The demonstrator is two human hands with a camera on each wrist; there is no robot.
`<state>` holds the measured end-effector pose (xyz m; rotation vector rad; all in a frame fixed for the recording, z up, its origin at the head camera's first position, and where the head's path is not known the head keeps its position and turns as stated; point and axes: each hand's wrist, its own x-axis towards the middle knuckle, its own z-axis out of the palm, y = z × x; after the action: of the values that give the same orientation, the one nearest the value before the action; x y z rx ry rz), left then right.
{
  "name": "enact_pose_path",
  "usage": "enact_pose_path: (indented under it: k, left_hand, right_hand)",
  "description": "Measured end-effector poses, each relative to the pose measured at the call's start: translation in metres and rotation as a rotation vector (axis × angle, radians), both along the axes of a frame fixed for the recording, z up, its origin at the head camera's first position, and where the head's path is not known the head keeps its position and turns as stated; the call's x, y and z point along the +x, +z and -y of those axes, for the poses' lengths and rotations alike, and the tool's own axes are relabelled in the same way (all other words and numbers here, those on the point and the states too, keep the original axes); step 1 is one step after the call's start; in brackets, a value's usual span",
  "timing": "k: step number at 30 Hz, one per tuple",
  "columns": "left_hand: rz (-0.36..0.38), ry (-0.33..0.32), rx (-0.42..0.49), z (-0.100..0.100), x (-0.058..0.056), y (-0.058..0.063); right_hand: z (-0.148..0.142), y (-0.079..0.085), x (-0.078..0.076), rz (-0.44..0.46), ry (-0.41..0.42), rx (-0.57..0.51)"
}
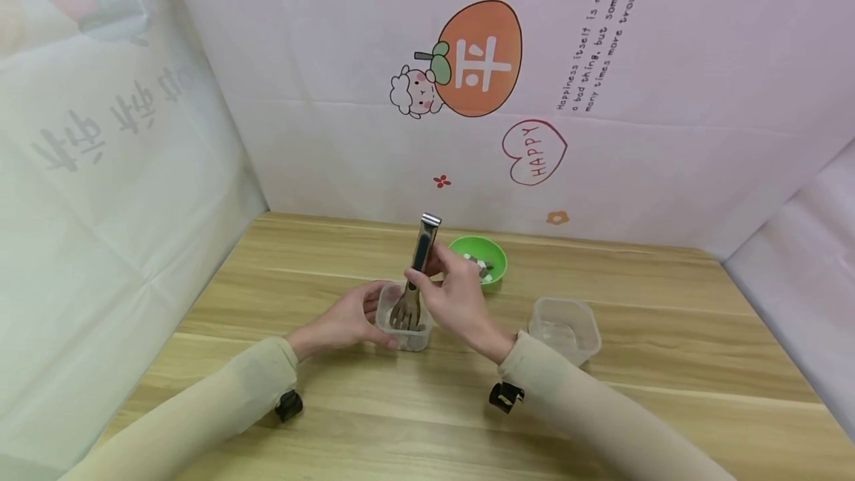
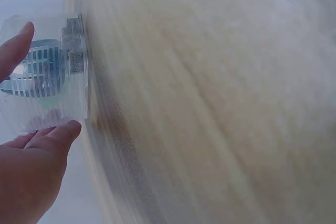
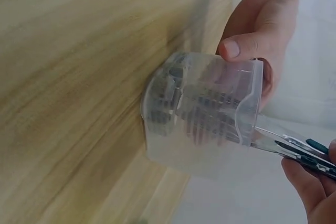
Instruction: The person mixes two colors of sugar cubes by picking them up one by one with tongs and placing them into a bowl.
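Observation:
Between the thumb and fingers of my left hand [image 1: 339, 324] is a clear plastic container [image 1: 415, 344], standing on the table. My right hand [image 1: 457, 301] grips metal serving tongs [image 1: 424, 247] with dark handle inlays. The fork-like heads of the tongs point down inside the container; whether they pinch anything is hard to tell. Several small grey cubes [image 2: 76, 59] lie at the container's bottom in the left wrist view. Behind the right hand, partly hidden by it, is a green bowl [image 1: 499, 273] with white and grey cubes [image 1: 482, 267] in it.
Another clear plastic container [image 1: 568, 321] stands to the right, close to the right forearm. The wooden table [image 1: 401, 421] meets a printed white cloth [image 1: 334, 132] at the back, and cloth also hangs at both sides.

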<state>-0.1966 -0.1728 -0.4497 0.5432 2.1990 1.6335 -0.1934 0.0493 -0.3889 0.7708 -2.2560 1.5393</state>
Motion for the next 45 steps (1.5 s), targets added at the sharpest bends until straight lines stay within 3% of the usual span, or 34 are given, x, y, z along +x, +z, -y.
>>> enact_pose_path:
  k: [15,28,34,45]
  left_hand:
    - [0.003,-0.002,-0.019,0.001,-0.001,0.001]
    - [0.002,-0.003,-0.013,0.001,-0.001,-0.001]
    - [0.007,0.003,-0.013,0.001,0.0,0.001]
    - [-0.006,-0.002,-0.019,0.0,0.001,0.002]
  right_hand:
    - [0.004,0.002,-0.005,0.015,-0.016,0.094]
    - [0.002,-0.001,-0.012,-0.029,-0.042,0.013]
    - [0.002,-0.003,-0.009,0.001,-0.03,0.022]
    - [0.002,-0.007,-0.011,-0.035,-0.056,0.011]
